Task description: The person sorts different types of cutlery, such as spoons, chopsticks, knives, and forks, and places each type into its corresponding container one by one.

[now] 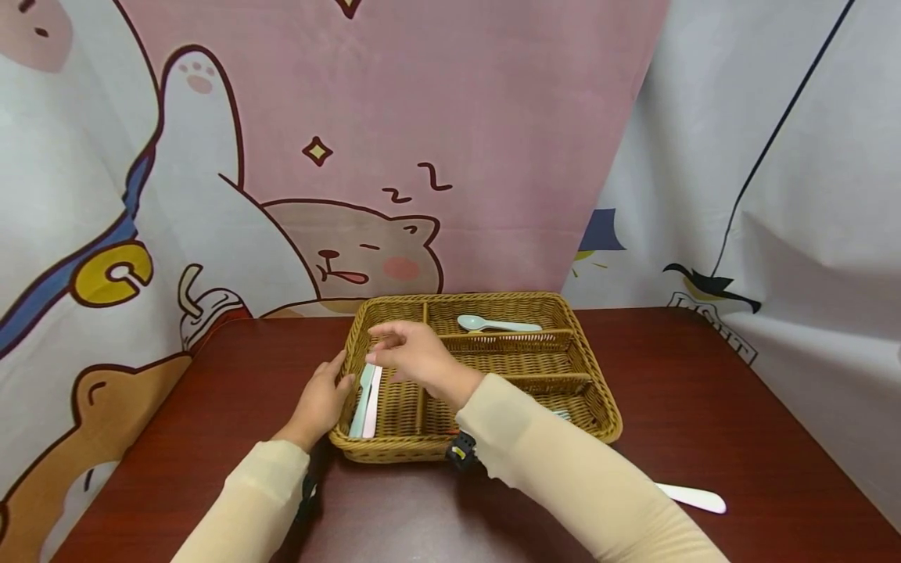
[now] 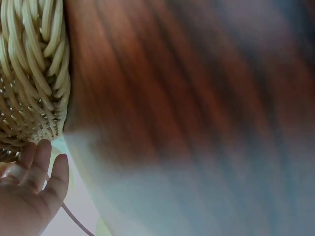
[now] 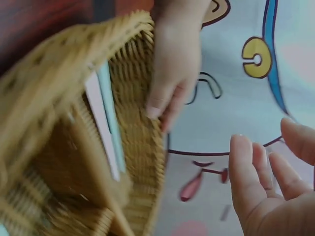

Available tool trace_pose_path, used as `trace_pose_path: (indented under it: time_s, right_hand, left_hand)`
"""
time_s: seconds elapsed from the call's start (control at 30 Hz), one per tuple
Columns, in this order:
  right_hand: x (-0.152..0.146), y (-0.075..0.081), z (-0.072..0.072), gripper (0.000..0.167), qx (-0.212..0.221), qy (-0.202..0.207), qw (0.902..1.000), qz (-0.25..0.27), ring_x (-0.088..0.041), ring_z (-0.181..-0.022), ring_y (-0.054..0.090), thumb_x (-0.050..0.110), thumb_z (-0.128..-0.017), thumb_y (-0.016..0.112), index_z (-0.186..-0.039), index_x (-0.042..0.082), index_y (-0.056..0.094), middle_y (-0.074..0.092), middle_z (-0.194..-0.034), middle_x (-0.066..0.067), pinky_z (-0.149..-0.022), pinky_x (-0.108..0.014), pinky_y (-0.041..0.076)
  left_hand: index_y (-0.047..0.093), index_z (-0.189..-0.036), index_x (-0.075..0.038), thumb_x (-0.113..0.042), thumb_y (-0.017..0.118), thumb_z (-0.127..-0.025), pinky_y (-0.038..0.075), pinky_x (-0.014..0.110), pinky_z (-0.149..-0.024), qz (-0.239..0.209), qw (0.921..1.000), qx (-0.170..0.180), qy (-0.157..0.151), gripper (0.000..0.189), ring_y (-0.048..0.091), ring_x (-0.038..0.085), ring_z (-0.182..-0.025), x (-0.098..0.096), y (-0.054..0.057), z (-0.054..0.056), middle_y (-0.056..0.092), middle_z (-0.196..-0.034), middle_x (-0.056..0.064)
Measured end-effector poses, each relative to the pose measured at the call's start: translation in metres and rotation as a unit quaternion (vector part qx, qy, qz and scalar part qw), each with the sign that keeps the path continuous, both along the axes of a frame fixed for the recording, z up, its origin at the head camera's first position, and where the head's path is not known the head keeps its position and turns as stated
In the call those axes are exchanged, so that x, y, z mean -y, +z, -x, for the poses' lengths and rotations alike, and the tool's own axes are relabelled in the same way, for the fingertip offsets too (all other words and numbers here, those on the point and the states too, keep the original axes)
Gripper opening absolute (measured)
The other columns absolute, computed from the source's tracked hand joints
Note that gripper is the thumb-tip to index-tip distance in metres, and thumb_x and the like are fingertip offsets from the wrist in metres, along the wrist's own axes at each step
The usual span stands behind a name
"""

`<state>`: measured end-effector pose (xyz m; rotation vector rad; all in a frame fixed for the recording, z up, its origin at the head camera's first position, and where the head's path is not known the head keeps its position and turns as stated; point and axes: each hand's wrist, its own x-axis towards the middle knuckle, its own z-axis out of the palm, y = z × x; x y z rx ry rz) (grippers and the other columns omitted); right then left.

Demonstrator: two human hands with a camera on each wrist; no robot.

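My left hand (image 1: 320,403) touches the left rim of a divided wicker basket (image 1: 486,297) with its fingers extended; the left wrist view shows these fingers against the basket's side. Over the basket's left compartment hovers my right hand (image 1: 422,360). In the right wrist view that hand (image 3: 270,191) has its fingers and thumb apart, with nothing between them. Below it, a mint-green utensil (image 1: 361,407) and a pink utensil (image 1: 373,403) lie side by side lengthwise in the left compartment, both long and slim. A mint-green spoon (image 1: 500,324) lies in the back right compartment.
The front right compartment contains mint-green fork tines (image 1: 561,414), mostly hidden behind my right sleeve. On the dark red table (image 1: 704,391), a white utensil (image 1: 693,498) pokes out from behind that sleeve. A printed curtain (image 1: 507,156) hangs behind and beside the table.
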<state>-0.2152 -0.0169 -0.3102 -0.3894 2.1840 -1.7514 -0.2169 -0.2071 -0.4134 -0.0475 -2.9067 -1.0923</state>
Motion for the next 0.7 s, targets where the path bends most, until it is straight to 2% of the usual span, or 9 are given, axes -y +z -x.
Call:
trace_pose_path:
  time_s: [0.13,0.2,0.3,0.5,0.7]
  right_hand:
    - [-0.013,0.018,-0.006,0.042,-0.091,0.024,0.9940,-0.056,-0.018,-0.087,0.065,0.009,-0.087,0.072,-0.128,0.009,0.062,0.067,-0.108,-0.009,-0.068,-0.028,0.056]
    - [-0.021,0.025,-0.011,0.042,-0.133,0.030,0.9870,-0.085,-0.016,-0.089,0.064,0.012,-0.087,0.072,-0.129,0.012,0.063,0.068,-0.109,-0.006,-0.065,-0.027,0.055]
    - [-0.035,0.031,-0.019,0.043,-0.188,0.034,0.9747,-0.116,-0.014,-0.094,0.063,0.016,-0.087,0.073,-0.129,0.017,0.063,0.068,-0.109,0.000,-0.069,-0.026,0.054]
    - [-0.066,0.031,-0.031,0.043,-0.232,0.042,0.9658,-0.108,-0.016,-0.102,0.063,0.016,-0.088,0.073,-0.129,0.015,0.063,0.066,-0.111,-0.001,-0.083,-0.028,0.053]
    - [-0.094,0.023,-0.040,0.044,-0.279,0.054,0.9518,-0.116,-0.019,-0.102,0.063,0.012,-0.086,0.074,-0.129,0.011,0.063,0.066,-0.110,-0.003,-0.080,-0.029,0.054]
  left_hand:
    - [0.025,-0.151,0.003,-0.017,0.044,-0.103,0.035,0.055,-0.105,0.002,1.0000,0.002,0.000,0.055,0.045,0.042,-0.124,0.000,0.000,0.001,0.043,-0.135,0.029]
    - [0.025,-0.151,0.003,-0.017,0.044,-0.103,0.035,0.055,-0.105,0.003,1.0000,0.004,0.001,0.056,0.044,0.042,-0.126,0.000,0.000,0.000,0.043,-0.136,0.029]
    - [0.024,-0.152,0.002,-0.018,0.044,-0.103,0.034,0.055,-0.106,0.006,1.0000,0.008,0.001,0.056,0.044,0.042,-0.127,0.000,0.000,0.000,0.042,-0.137,0.029]
    - [0.022,-0.153,0.001,-0.018,0.043,-0.104,0.033,0.056,-0.106,0.005,0.9999,0.015,0.000,0.056,0.041,0.043,-0.129,0.000,0.001,-0.001,0.039,-0.140,0.029]
    - [0.022,-0.153,0.000,-0.019,0.043,-0.104,0.033,0.056,-0.106,0.004,0.9998,0.018,0.000,0.057,0.041,0.043,-0.130,-0.002,0.001,-0.001,0.038,-0.141,0.029]
